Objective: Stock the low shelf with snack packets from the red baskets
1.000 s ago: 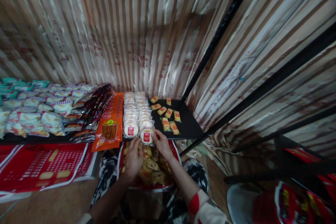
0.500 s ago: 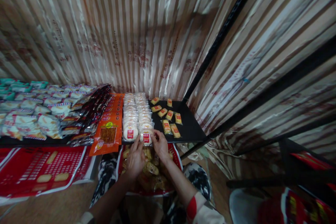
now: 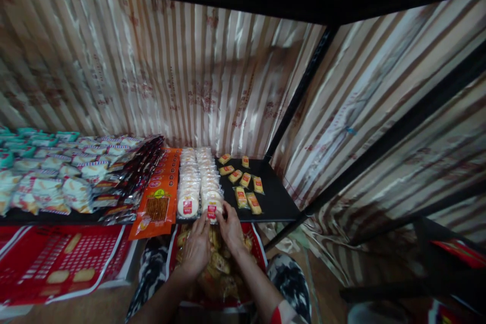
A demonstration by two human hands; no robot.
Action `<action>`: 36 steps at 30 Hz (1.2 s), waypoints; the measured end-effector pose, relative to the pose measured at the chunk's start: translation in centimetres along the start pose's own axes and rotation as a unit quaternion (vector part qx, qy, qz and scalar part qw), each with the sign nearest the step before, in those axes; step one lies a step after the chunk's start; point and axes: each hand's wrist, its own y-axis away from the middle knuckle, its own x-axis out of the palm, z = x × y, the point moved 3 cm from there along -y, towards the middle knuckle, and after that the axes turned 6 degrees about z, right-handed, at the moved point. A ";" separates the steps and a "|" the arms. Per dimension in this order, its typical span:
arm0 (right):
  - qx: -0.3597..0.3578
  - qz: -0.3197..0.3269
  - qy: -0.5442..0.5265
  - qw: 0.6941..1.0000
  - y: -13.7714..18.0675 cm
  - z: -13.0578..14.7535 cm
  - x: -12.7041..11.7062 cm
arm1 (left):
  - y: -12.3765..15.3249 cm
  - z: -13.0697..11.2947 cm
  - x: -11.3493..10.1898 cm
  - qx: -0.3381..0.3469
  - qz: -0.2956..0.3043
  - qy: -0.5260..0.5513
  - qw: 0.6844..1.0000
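My left hand [image 3: 196,246] and my right hand [image 3: 230,227] meet at the front edge of a black shelf [image 3: 276,201]. Both pinch the sides of a round white snack pack with a red label [image 3: 212,207], the front one of the right-hand row of such packs [image 3: 205,172]. A second row of the same packs [image 3: 188,182] lies just to its left. Several small yellow wrapped snacks [image 3: 243,185] are scattered on the shelf to the right of my right hand.
Orange flat packets [image 3: 158,197] lie left of the white rows, then dark packets [image 3: 132,177] and white-and-teal bags [image 3: 45,177]. Under my hands a red bag [image 3: 222,263] holds yellow snacks. A red carton [image 3: 56,258] lies lower left. Striped foil [image 3: 190,76] backs the shelf.
The view has tilted down a little, so the shelf sits lower and a dark board shows on top. My hands stay on the front white pack and have closed in slightly.
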 end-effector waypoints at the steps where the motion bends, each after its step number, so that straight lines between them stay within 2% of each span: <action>1: -0.001 0.004 -0.005 1.000 0.1 -0.1 0.0 | 0.0 -0.1 0.1 -0.005 0.004 -0.002 1.000; 4: -0.009 0.015 -0.012 1.000 0.1 -0.3 0.1 | -0.1 -0.1 0.4 -0.023 0.007 -0.015 1.000; 8: -0.038 -0.008 -0.019 0.999 -0.3 -0.9 0.2 | -0.5 0.2 1.2 -0.021 -0.025 -0.025 0.999; 10: -0.040 -0.021 -0.025 0.999 -0.5 -1.3 0.2 | -0.7 0.4 1.6 -0.018 -0.014 -0.030 0.999; 13: -0.048 -0.012 -0.035 0.998 -0.7 -1.2 0.0 | -0.7 0.0 1.5 -0.022 0.014 -0.059 0.998; 18: -0.060 0.010 -0.047 0.997 -0.6 -0.6 -0.4 | -0.1 -1.5 0.1 -0.019 0.053 -0.075 0.996; 23: -0.059 0.052 -0.121 0.990 -0.7 -1.4 0.3 | -0.2 -1.8 -0.8 -0.029 0.134 -0.062 0.989; 26: -0.041 0.052 -0.123 0.990 -0.9 -1.6 0.5 | -0.3 -1.7 -1.0 -0.034 0.164 -0.063 0.984; 36: -0.045 0.030 -0.110 0.992 -0.8 -1.6 0.7 | -0.6 -0.8 -1.1 -0.021 0.125 -0.007 0.992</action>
